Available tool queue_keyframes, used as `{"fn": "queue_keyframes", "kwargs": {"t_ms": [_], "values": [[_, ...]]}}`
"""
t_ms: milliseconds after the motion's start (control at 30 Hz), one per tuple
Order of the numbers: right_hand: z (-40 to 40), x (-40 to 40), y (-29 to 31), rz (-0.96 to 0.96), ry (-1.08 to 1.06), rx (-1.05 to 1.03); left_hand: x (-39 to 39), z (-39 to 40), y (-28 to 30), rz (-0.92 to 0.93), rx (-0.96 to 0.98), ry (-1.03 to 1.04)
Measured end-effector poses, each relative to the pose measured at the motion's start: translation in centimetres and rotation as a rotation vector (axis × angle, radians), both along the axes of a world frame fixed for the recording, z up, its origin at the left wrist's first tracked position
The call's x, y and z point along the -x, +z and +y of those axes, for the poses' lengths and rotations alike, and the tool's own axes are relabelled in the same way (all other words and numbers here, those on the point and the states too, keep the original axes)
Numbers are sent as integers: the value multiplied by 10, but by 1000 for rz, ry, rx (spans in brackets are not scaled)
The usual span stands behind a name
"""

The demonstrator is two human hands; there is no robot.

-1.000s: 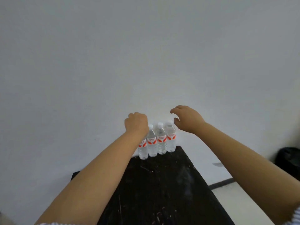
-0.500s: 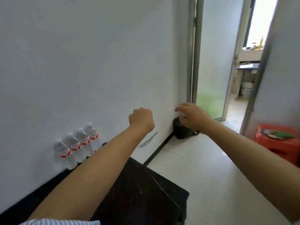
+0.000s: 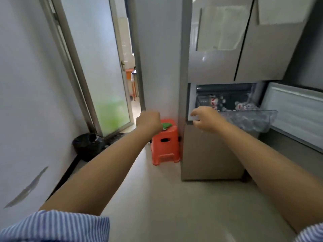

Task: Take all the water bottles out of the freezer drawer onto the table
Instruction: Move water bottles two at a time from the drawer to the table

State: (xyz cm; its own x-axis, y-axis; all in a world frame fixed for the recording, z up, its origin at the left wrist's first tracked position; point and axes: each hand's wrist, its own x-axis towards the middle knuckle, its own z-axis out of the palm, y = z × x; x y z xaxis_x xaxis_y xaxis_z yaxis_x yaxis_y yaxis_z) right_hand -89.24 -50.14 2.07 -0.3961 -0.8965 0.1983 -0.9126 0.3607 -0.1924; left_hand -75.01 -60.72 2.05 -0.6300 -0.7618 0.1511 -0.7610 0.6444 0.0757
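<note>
Both hands empty: left hand (image 3: 149, 121) fisted, right hand (image 3: 205, 119) loosely open. Water bottles (image 3: 215, 102) beyond right fingertips, inside open freezer drawer (image 3: 253, 119). Risk: frosted bottles slip from bare grip; clear drawer front may snag wrist.

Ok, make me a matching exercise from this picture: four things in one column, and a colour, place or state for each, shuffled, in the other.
Things:
1. stool
2. freezer drawer
3. left hand
4. bin bag

Descriptions:
A. black, on the floor by the wall
B. closed in a fist
C. orange, beside the fridge
D. pulled out, clear plastic

Pairs: 1-C, 2-D, 3-B, 4-A
</note>
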Motion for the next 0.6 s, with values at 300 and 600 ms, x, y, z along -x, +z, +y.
{"fn": "queue_keyframes", "kwargs": {"t_ms": [300,600], "values": [[37,196,-26,-57,-173,-49,202,2,-31,-44,-40,-123],[-18,342,-51,-62,-311,-35,350,-81,-56,-110,-84,-266]]}}
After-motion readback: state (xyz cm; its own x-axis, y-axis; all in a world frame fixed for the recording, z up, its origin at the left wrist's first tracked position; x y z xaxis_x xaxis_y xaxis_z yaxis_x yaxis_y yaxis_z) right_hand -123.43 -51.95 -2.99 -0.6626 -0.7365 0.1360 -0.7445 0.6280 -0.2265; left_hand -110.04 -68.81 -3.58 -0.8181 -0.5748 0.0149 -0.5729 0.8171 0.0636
